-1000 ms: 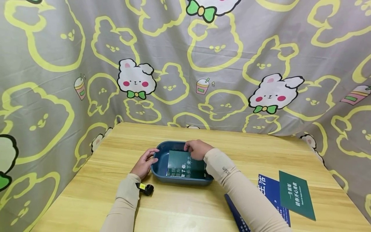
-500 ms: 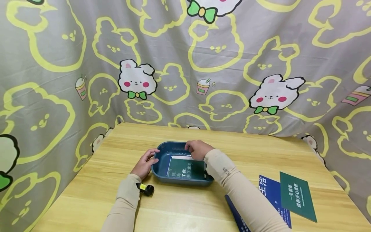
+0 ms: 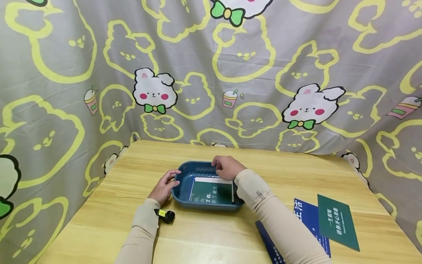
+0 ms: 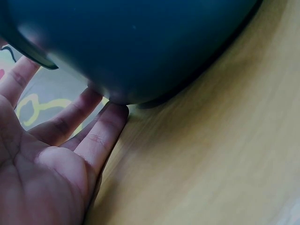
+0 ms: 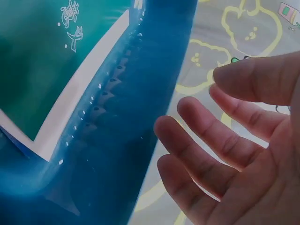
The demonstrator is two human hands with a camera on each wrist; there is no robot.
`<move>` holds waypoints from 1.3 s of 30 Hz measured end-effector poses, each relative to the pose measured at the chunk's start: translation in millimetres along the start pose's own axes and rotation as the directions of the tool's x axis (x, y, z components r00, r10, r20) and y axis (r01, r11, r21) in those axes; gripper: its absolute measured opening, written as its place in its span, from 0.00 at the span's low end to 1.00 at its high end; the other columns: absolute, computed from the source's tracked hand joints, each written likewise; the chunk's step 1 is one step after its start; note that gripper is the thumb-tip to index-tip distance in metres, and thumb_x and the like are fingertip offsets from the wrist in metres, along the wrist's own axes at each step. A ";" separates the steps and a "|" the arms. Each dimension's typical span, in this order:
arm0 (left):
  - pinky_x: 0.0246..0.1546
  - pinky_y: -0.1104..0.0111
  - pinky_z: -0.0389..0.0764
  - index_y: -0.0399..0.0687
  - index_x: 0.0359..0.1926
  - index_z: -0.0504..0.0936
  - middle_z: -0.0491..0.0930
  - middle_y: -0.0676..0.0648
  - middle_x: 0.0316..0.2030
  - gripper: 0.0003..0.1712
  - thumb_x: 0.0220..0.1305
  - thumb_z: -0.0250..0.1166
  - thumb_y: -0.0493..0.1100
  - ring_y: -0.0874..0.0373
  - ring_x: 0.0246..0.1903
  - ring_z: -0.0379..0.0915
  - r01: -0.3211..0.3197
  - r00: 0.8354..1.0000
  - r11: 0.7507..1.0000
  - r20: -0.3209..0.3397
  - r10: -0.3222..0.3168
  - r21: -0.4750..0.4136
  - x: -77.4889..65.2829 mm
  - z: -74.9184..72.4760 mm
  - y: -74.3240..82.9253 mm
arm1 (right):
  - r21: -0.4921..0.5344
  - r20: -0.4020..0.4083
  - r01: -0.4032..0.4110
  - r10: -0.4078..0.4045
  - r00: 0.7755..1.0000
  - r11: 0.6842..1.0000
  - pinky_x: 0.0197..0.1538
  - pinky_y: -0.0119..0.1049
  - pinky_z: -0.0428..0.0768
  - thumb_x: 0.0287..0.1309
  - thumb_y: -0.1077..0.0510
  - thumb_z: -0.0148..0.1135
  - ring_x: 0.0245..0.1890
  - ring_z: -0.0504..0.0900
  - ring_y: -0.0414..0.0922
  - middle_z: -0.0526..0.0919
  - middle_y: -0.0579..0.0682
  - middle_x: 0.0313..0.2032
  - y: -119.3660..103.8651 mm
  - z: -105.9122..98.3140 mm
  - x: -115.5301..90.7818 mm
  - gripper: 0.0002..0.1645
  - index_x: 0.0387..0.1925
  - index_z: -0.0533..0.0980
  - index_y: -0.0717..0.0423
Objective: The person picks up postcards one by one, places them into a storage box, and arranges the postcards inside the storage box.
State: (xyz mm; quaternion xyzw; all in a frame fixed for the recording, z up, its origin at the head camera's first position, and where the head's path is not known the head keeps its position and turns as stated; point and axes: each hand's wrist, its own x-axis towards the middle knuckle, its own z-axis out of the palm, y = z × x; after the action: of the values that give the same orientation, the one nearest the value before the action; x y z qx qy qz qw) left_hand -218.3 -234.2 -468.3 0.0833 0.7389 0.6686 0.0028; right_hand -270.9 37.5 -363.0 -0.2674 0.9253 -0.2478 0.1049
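- Here's the green card (image 3: 211, 195), lying inside the blue tray (image 3: 207, 207), lettering up, white strip along its far & right edges, sliver of blue under it
- L hand (image 3: 165, 186) at the tray's left end: fingers spread & fairly straight, tips on the outer wall, thumb by the rim, no clench
- R hand (image 3: 228, 168) at the tray's far rim, near the right corner: fingers loosely bent, gap btwn thumb & tips, nothing held, so released; contact w/ rim unclear
- Black device (image 3: 166, 216) w/ yellow label at the L wrist, just off the tray's near-left corner
- Beige R sleeve (image 3: 280, 220) passes the tray's near-right corner
- Out right of the tray, nearer the person: 2nd green card (image 3: 339, 223) overlapping a blue card (image 3: 306, 214)
- More blue pc (image 3: 267, 240) on the tray side of that sleeve; can't tell if same card
- Under the tray, wood-grain table (image 3: 197, 238); beyond it, grey curtain (image 3: 247, 55) w/ yellow bunny outlines
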 end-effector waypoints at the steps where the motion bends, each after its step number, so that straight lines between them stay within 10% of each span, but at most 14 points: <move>1: 0.17 0.76 0.60 0.32 0.61 0.66 0.64 0.29 0.56 0.21 0.69 0.54 0.31 0.66 0.13 0.52 -0.002 1.000 1.000 -0.001 0.002 -0.002 0.2 -0.1 -0.3 | 0.006 -0.012 -0.001 0.001 1.000 1.000 0.46 0.42 0.78 0.61 0.64 0.60 0.36 0.77 0.46 0.79 0.51 0.39 0.4 -1.4 -1.6 0.15 0.50 0.76 0.58; 16: 0.17 0.76 0.60 0.35 0.62 0.66 0.65 0.31 0.57 0.21 0.71 0.53 0.34 0.66 0.12 0.52 0.016 1.000 1.000 0.011 -0.017 0.024 -0.5 -0.8 -4.8 | 0.146 -0.242 -0.050 0.084 0.967 0.988 0.43 0.46 0.78 0.62 0.58 0.63 0.35 0.78 0.45 0.80 0.49 0.36 34.2 -14.6 -43.4 0.14 0.48 0.75 0.56; 26: 0.17 0.76 0.60 0.35 0.62 0.66 0.65 0.32 0.57 0.20 0.70 0.53 0.33 0.66 0.12 0.52 0.023 1.000 0.999 -0.006 -0.023 0.023 -1.2 1.2 -3.1 | 0.236 -0.445 -0.084 0.184 0.876 0.968 0.45 0.50 0.77 0.63 0.57 0.62 0.42 0.80 0.54 0.81 0.56 0.39 77.6 -24.0 -87.9 0.17 0.50 0.74 0.62; 39: 0.19 0.76 0.63 0.34 0.62 0.66 0.66 0.31 0.56 0.21 0.69 0.53 0.31 0.65 0.19 0.60 0.024 0.999 0.999 -0.022 -0.024 0.026 -0.4 2.3 4.4 | 0.348 -0.464 -0.345 0.480 0.745 0.872 0.44 0.52 0.75 0.66 0.49 0.57 0.48 0.75 0.62 0.75 0.68 0.50 137.3 -40.2 -155.9 0.30 0.59 0.66 0.67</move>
State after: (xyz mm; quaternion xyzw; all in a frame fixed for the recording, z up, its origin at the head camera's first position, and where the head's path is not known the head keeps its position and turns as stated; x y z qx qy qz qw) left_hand -217.1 -231.6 -464.3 0.0672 0.7486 0.6596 0.0015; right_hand -214.7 239.7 -389.6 0.0403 0.9159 -0.3925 -0.0739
